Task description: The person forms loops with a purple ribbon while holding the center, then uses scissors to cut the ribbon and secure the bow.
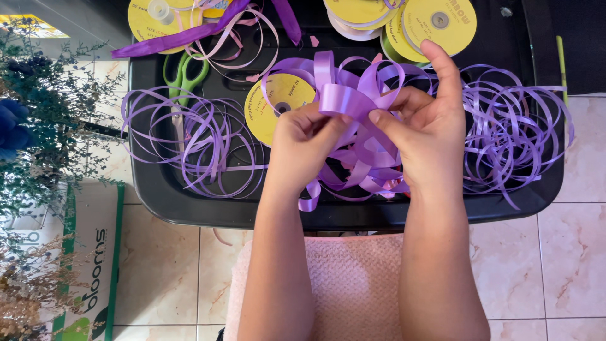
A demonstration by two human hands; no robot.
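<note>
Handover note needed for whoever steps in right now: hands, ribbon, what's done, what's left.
Left hand: pinching the centre of the lilac ribbon bow from the left.
Right hand: thumb and fingers folding a wide loop at the bow's top, index finger raised.
Bow is held over the black tray, above a yellow ribbon spool.
Loose thin lilac ribbon coils lie on both sides of the tray; green-handled scissors at upper left; more yellow spools at the back.
Done: several loops formed.
Left: the loop in hand is not finished; no tie visible at the centre.
</note>
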